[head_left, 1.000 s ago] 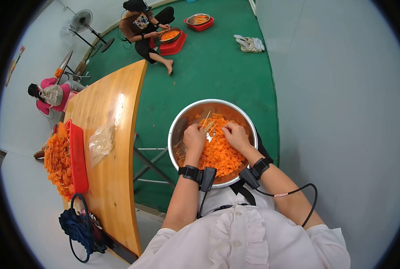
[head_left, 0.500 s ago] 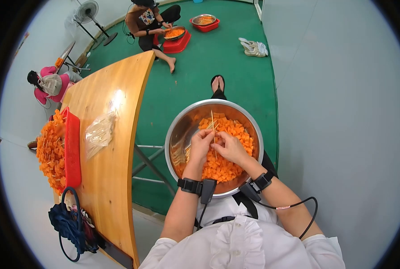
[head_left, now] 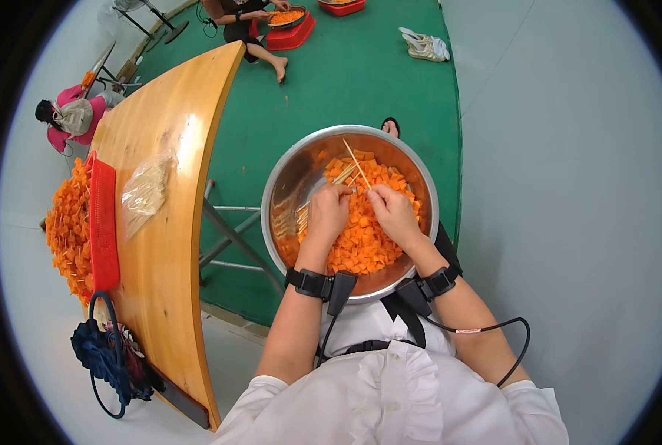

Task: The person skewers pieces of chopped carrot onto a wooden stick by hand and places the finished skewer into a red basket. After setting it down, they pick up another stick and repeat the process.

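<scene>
A wide metal bowl [head_left: 275,174] rests on my lap, holding many orange carrot cubes [head_left: 364,245]. My right hand [head_left: 395,215] is closed in a pinch on the lower end of a thin wooden skewer [head_left: 357,162], which slants up and left above the cubes. Close beside it, my left hand [head_left: 329,213] is over the bowl with thumb and fingertips pressed together. What those fingertips hold, if anything, I cannot make out. More loose skewers [head_left: 302,216] lie in the bowl, some beside my left hand and some just beyond it.
At left, a wooden table [head_left: 164,297] bears a clear bag of skewers [head_left: 147,189] and a red basket [head_left: 105,230] heaped with skewered orange pieces. A dark blue bag [head_left: 101,356] sits by its near edge. Two people work farther off. White shoes [head_left: 425,46] stand near the wall.
My hands have moved slightly apart. The skewer, upright between both hands before, now leans left from my right fingers. The whole view has shifted, and the bowl appears higher in it.
</scene>
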Motion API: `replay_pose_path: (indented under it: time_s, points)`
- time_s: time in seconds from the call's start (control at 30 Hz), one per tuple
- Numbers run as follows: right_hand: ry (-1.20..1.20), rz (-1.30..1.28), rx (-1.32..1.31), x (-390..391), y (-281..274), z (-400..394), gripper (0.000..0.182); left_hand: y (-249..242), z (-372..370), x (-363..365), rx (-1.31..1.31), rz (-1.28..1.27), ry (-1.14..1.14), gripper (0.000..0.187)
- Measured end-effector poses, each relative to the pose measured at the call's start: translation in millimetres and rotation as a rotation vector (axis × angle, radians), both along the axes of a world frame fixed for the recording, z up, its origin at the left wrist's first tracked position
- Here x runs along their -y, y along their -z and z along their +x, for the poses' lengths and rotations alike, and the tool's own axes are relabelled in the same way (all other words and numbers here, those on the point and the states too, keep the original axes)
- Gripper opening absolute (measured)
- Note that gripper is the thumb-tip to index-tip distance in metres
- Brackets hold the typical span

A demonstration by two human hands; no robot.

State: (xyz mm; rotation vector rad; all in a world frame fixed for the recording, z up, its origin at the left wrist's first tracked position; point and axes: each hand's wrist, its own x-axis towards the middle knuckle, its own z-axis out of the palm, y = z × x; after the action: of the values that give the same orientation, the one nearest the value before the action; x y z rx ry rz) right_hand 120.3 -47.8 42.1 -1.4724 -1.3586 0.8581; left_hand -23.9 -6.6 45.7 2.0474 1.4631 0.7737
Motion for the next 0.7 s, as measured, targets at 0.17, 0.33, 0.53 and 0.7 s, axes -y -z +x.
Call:
replay_pose_path:
  time_s: [0.17, 0.33, 0.53, 0.7]
  points:
    - [0.084, 0.011, 0.041, 7.1, 6.9, 7.5, 0.019, -13.7, 5.3, -4.8, -0.103, -0.205, 0.11, 0.018]
    - [0.073, 0.098, 0.009, 3.2, 13.2, 7.0, 0.018, -7.4, -3.2, -7.3, -0.271, -0.391, 0.259, 0.022]
    - [-0.02, -0.021, -0.019, 0.1, 11.9, 11.7, 0.015, -15.3, 3.4, -19.5, 0.081, -0.328, -0.211, 0.017]
    - [-0.033, 0.037, 0.046, 2.0, 3.7, 7.7, 0.011, -5.0, -6.6, -33.5, 0.961, -0.459, -0.483, 0.021]
